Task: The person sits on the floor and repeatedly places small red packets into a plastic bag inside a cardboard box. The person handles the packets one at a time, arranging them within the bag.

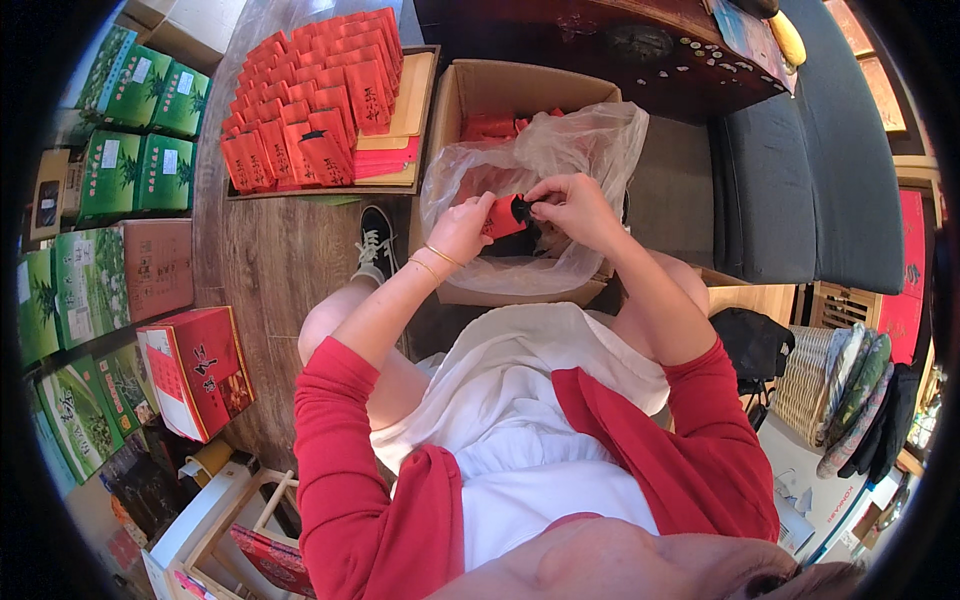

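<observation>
My left hand (463,229) grips a small red paper pouch (505,217) by its side, over a cardboard box (525,75). At the pouch's top, the fingers of my right hand (574,208) pinch a black piece (523,208), perhaps an inner bag or lining. A clear plastic liner bag (592,142) spills over the box's rim. Inside the box lie more red packets (491,126), partly covered by the plastic. What lies under my hands in the box is dark and hard to make out.
On the left, a shallow tray (322,194) holds rows of upright red pouches (315,97) beside flat tan envelopes (411,90). Green cartons (112,172) and a red gift box (199,371) stand farther left. A grey sofa (772,187) is at right, a dark wooden cabinet (540,45) beyond the box.
</observation>
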Demonstrator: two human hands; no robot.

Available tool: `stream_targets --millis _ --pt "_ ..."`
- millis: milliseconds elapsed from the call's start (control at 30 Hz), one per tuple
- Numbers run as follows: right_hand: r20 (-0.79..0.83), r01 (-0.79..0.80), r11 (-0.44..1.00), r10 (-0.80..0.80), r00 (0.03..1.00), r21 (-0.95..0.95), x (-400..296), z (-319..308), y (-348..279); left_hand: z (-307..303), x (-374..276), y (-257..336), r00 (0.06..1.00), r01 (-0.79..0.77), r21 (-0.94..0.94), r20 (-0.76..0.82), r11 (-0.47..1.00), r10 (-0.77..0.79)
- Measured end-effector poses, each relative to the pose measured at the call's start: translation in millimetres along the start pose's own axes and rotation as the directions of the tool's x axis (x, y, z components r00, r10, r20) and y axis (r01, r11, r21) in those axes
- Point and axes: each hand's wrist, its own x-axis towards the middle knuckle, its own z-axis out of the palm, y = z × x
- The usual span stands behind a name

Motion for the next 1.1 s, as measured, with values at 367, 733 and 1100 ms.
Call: stream_targets --millis 367,733,1100 --pt "-0.003 0.116 0.990 -0.117 0.993 -0.083 -1.2 6.2 1.3 1.3 0.2 -0.6 1.000 -0.011 -0.013 -0.001 1.000 0.011" --pt "0.056 -0.011 0.993 0.005 0.998 0.115 1.5 5.1 -2.1 2.9 -1.1 -2.1 1.000 0.013 -0.017 0.007 1.000 -0.013" --pt "-0.073 0.206 0.943 -0.232 0.970 -0.262 2.7 13.3 3.2 4.6 -0.9 -0.4 0.999 -0.050 -0.018 -0.011 0.999 0.050"
